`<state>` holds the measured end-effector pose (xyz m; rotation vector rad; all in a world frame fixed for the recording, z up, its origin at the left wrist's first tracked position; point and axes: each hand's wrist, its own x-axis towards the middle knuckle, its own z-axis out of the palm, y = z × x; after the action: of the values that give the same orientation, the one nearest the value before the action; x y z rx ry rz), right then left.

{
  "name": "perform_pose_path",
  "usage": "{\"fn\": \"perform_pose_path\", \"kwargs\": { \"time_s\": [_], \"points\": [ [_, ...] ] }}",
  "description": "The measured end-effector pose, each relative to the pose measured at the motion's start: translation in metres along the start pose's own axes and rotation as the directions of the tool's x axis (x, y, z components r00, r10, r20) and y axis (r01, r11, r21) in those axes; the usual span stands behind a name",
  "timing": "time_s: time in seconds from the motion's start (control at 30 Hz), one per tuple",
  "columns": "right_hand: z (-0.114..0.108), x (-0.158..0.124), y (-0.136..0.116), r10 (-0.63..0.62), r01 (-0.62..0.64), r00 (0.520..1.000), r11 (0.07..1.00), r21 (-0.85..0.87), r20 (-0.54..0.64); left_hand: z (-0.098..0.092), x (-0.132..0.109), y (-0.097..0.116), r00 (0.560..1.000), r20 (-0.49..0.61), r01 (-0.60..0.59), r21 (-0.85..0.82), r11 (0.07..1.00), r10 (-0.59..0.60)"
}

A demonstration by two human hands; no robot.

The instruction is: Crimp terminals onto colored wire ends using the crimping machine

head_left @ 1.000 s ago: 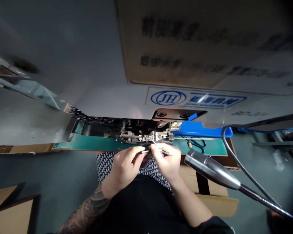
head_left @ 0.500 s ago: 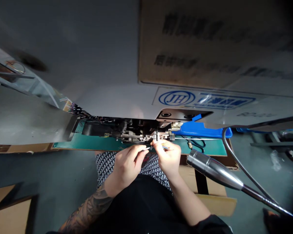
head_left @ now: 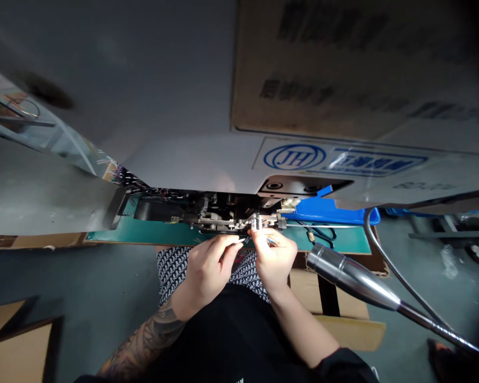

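Note:
My left hand (head_left: pixel 208 266) is closed in a pinch at the front edge of the green table (head_left: pixel 163 232). A thin pale wire end (head_left: pixel 241 240) sticks out from its fingertips toward my right hand. My right hand (head_left: pixel 277 260) is also pinched shut, around thin coloured wires (head_left: pixel 270 241) that show partly between its fingers. Its fingertips are right below a small metal block (head_left: pixel 256 221) on the machine's mechanism (head_left: pixel 219 221). The two hands' fingertips are a short gap apart. What lies inside each grip is mostly hidden.
A large grey machine housing (head_left: pixel 163 133) overhangs the hands. A metal lamp (head_left: pixel 351 276) on a flexible neck stands to the right. Behind it are a blue tray (head_left: pixel 327 213) and a black cable (head_left: pixel 325 234). Cardboard (head_left: pixel 351 332) lies below right; loose wires (head_left: pixel 131 183) hang at left.
Both hands stay almost in place, with only slight finger movement. The view has shifted a little, so the housing appears slightly further right.

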<state>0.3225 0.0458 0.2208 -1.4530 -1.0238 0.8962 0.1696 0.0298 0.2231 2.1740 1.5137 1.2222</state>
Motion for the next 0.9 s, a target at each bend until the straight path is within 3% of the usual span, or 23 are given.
{"fn": "perform_pose_path", "kwargs": {
  "time_s": [0.67,0.9],
  "points": [
    [0.005,-0.002,0.004,-0.041,0.041,0.999,0.999,-0.017,-0.001,0.0,-0.002,-0.004,1.0,-0.01,-0.025,0.01,1.0,0.025],
    [-0.003,-0.005,0.01,-0.005,0.0,0.993,0.999,0.047,0.116,-0.001,-0.007,-0.012,0.998,0.045,-0.028,-0.116,0.993,0.033]
  ]
}}
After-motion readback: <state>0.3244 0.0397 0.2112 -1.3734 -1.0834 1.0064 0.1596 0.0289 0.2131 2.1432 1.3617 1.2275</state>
